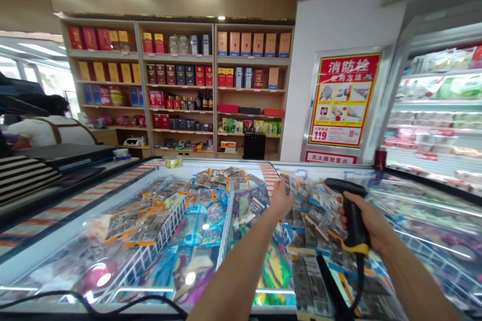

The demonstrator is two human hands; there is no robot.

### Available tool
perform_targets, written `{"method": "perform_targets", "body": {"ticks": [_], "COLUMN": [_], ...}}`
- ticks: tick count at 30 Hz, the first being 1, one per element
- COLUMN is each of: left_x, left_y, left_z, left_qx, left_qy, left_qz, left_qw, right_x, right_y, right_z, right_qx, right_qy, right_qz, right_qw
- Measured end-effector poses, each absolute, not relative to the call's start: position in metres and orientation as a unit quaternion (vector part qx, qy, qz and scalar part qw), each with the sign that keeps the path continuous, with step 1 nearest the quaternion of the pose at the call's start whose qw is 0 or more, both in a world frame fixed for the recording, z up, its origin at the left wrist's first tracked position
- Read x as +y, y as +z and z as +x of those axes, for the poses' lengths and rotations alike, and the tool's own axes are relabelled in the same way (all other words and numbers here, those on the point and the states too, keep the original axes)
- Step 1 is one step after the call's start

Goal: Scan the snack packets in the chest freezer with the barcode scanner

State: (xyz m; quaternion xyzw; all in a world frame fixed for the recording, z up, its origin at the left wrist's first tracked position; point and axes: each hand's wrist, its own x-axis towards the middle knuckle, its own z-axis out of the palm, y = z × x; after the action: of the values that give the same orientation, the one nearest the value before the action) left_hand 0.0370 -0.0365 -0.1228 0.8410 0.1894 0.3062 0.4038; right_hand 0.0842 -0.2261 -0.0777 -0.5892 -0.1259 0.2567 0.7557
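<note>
My right hand (371, 223) is wrapped round the grip of a black and yellow barcode scanner (354, 218), its head tilted to the left over the freezer. A cable runs down from the scanner's handle. My left hand (281, 199) reaches forward, its fingers closed on a small clear packet (289, 183) with dark contents; the fingertips are partly hidden. Below and between my hands lies a heap of similar flat packets (316, 215) with orange and blue edges. More packets (218, 180) are spread on the glass to the left.
The glass-topped chest freezer (259, 163) holds bagged frozen goods and white wire baskets (167, 223). A black cable (124, 301) crosses the near edge. Behind stand shelves (181, 57) of boxed goods; a lit fridge (433, 110) is at right. Another person (52, 128) is at far left.
</note>
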Motion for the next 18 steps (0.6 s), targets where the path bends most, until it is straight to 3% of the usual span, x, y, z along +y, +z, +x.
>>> {"method": "perform_targets", "body": {"ticks": [5,9,18], "left_x": [-0.055,-0.045,0.077], "left_y": [-0.133,-0.131,-0.144], "left_z": [0.052,0.037,-0.085], "left_qx": [0.187,0.217,0.452], "left_qy": [0.243,0.26,0.292], "left_qz": [0.886,0.886,0.834], "left_qw": [0.348,0.317,0.122], "right_x": [-0.239,-0.23,-0.15], "right_y": [-0.077,-0.074,-0.076], "right_z": [0.09,0.082,0.035], "right_qx": [-0.112,-0.124,-0.176], "right_qy": [0.248,0.261,0.334], "right_qz": [-0.584,-0.577,-0.558], "right_qw": [0.765,0.764,0.739]}}
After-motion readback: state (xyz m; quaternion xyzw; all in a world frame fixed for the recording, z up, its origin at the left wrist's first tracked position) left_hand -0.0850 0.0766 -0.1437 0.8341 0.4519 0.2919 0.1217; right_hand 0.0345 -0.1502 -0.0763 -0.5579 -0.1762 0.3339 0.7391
